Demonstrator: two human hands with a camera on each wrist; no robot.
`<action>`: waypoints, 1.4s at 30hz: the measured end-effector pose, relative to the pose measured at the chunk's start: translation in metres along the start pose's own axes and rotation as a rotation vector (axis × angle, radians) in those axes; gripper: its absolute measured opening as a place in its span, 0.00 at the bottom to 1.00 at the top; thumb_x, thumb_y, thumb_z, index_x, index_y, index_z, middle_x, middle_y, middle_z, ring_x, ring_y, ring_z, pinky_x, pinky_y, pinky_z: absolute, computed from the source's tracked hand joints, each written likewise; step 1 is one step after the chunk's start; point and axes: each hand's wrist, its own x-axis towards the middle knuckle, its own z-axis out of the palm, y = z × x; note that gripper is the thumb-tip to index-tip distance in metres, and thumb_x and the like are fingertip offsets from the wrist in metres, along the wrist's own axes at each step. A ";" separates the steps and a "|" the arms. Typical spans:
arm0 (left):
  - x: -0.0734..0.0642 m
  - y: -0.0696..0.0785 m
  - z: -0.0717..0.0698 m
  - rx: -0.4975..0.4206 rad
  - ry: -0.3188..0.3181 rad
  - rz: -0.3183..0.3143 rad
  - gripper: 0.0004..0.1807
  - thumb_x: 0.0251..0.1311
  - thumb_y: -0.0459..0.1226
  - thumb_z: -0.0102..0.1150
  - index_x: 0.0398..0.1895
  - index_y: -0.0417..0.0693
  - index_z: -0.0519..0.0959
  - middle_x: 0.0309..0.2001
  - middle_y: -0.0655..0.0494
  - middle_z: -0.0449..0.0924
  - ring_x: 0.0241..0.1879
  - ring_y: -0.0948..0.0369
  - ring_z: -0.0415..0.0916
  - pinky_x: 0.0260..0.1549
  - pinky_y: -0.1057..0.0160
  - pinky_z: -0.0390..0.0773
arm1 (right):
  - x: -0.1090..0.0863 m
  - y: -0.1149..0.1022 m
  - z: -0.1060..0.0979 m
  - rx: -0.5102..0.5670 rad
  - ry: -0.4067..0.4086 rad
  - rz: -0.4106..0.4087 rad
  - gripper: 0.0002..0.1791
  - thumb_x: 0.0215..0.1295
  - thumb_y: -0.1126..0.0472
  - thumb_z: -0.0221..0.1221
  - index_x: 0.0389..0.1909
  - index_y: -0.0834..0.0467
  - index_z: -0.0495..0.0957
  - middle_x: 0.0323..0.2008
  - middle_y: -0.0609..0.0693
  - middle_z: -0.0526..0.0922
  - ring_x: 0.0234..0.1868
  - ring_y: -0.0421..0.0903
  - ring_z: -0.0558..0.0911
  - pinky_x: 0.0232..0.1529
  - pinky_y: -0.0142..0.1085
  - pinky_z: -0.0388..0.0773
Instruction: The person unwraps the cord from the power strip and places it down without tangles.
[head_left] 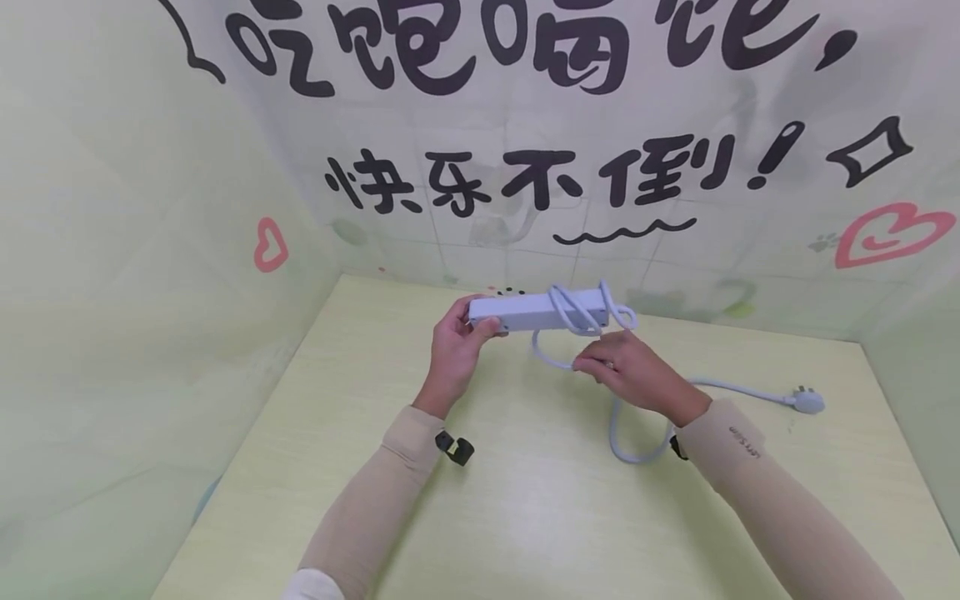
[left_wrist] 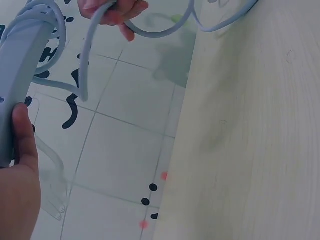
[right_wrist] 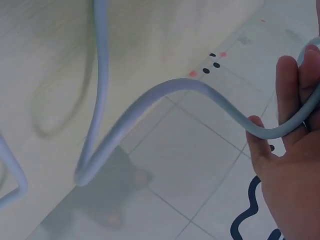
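A white power strip (head_left: 525, 312) is held up over the table, its far-right part wrapped in turns of its own cord (head_left: 573, 312). My left hand (head_left: 455, 346) grips the strip's left end, thumb along the near side. In the left wrist view the strip (left_wrist: 22, 75) slants up to the coiled cord. Just below the strip's right end, my right hand (head_left: 637, 371) holds a length of the cord with curled fingers. From the right wrist, the cord (right_wrist: 180, 84) runs in a bend across the palm and fingers. The plug (head_left: 809, 401) lies on the table to the right.
Loose cord hangs and loops beneath the right hand, then trails to the plug. Behind the pale wooden table (head_left: 517, 517) stands a printed wall covering (head_left: 465, 250) with black characters and hearts. Similar pale sheeting (head_left: 135, 333) closes off the left side.
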 end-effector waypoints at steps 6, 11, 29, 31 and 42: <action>-0.005 0.002 -0.002 0.019 -0.070 -0.050 0.20 0.68 0.28 0.59 0.62 0.34 0.72 0.62 0.38 0.74 0.57 0.53 0.78 0.52 0.64 0.88 | -0.001 0.000 -0.009 0.093 -0.069 0.289 0.04 0.68 0.68 0.61 0.34 0.59 0.84 0.23 0.46 0.82 0.23 0.38 0.74 0.24 0.29 0.71; -0.011 0.003 -0.006 0.026 -0.166 -0.089 0.21 0.68 0.27 0.58 0.62 0.33 0.71 0.60 0.38 0.74 0.55 0.55 0.78 0.52 0.65 0.88 | 0.002 0.000 -0.029 0.007 -0.013 0.307 0.08 0.64 0.74 0.58 0.34 0.63 0.86 0.30 0.55 0.89 0.29 0.46 0.82 0.31 0.37 0.80; -0.009 -0.003 -0.017 0.137 -0.165 -0.078 0.20 0.69 0.31 0.60 0.62 0.38 0.73 0.59 0.39 0.77 0.52 0.56 0.80 0.53 0.64 0.87 | 0.013 -0.065 -0.082 -0.158 0.182 0.042 0.04 0.60 0.68 0.70 0.34 0.57 0.87 0.19 0.40 0.76 0.25 0.36 0.64 0.32 0.30 0.56; -0.007 -0.002 -0.018 0.131 -0.121 -0.063 0.20 0.70 0.31 0.60 0.62 0.38 0.72 0.59 0.40 0.76 0.54 0.55 0.80 0.53 0.64 0.87 | 0.011 -0.072 -0.080 -0.198 0.179 -0.059 0.05 0.66 0.60 0.67 0.33 0.57 0.87 0.20 0.39 0.79 0.24 0.34 0.65 0.32 0.30 0.56; -0.002 0.008 -0.023 -0.070 0.017 0.025 0.19 0.69 0.29 0.59 0.61 0.34 0.70 0.58 0.47 0.77 0.54 0.59 0.80 0.50 0.67 0.87 | -0.005 -0.075 -0.057 -0.284 -0.018 -0.161 0.05 0.58 0.63 0.71 0.30 0.51 0.85 0.22 0.33 0.79 0.21 0.28 0.61 0.27 0.26 0.59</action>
